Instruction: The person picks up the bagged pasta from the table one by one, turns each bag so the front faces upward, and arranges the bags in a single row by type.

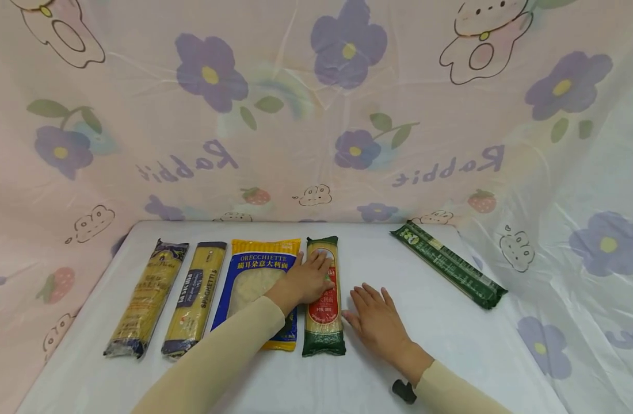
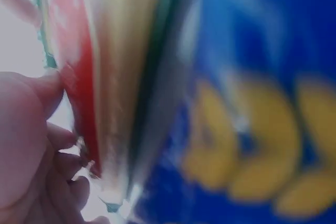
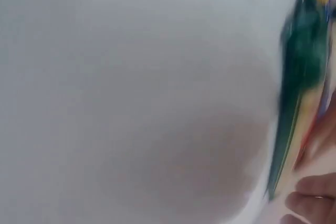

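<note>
My left hand (image 1: 311, 279) rests on top of a green-ended spaghetti pack (image 1: 324, 313) with a red label, its fingers spread over the upper half. In the left wrist view, the thumb touches the pack's red label (image 2: 79, 61). My right hand (image 1: 378, 322) lies just right of that pack, fingers extended and holding nothing. To the left is a blue and yellow orecchiette bag (image 1: 267, 259), partly covered by the left forearm. In the right wrist view, fingertips (image 3: 312, 203) show near the pack's green side (image 3: 304, 51), which is blurred.
Two more pasta packs lie at the left: a yellow spaghetti pack with dark blue ends (image 1: 194, 299) and a clear-wrapped pack (image 1: 148, 299). A dark green pack (image 1: 448, 264) lies slanted at the back right. A small black object (image 1: 403, 391) sits by the right wrist. Patterned cloth (image 1: 296, 144) hangs behind the white table (image 1: 368, 253).
</note>
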{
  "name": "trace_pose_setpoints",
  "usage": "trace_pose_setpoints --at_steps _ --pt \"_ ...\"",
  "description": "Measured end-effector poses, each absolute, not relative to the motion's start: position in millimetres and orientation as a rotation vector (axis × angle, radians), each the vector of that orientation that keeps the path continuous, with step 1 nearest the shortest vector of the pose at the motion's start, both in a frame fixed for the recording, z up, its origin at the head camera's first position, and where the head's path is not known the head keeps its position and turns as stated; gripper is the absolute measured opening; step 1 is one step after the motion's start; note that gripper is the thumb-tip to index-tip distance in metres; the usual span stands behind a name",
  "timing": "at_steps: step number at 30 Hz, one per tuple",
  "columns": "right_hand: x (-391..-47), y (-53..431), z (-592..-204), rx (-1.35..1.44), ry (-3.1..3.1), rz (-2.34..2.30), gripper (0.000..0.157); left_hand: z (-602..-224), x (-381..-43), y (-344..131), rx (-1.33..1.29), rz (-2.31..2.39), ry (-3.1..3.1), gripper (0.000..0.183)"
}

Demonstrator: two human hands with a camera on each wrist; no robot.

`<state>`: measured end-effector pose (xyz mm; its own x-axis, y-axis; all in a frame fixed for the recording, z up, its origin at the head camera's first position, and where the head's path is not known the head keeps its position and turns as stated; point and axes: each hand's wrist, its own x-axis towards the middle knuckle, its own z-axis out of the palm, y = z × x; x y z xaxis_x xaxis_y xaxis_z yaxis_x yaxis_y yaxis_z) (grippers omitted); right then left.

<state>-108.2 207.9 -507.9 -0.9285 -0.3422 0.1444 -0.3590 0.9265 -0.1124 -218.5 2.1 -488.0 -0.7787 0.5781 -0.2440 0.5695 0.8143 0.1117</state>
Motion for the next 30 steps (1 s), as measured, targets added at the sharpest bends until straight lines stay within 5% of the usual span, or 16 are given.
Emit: trace_pose_setpoints --at_steps 10,19,24,30 --pt "-166.9 317.8 -502.2 0.211 -2.96 0.155 0.064 -480.8 -199.7 2.1 0.955 0.076 2.644 0.091" --pt "-181.0 412.0 -504.7 -0.162 -3.196 0.253 0.1 -484.7 -198.5 -1.3 0.981 0.049 2.6 0.1" --pt "-179.6 435.0 -507.2 -0.297 -3.295 0.353 0.117 -490.2 -198.4 -0.4 0.981 0.044 2.607 0.101" --pt "-180.8 431.5 -508.9 -0.343 -3.363 0.407 0.12 -489.5 -197.7 -2.3 0.988 0.022 2.62 0.101"
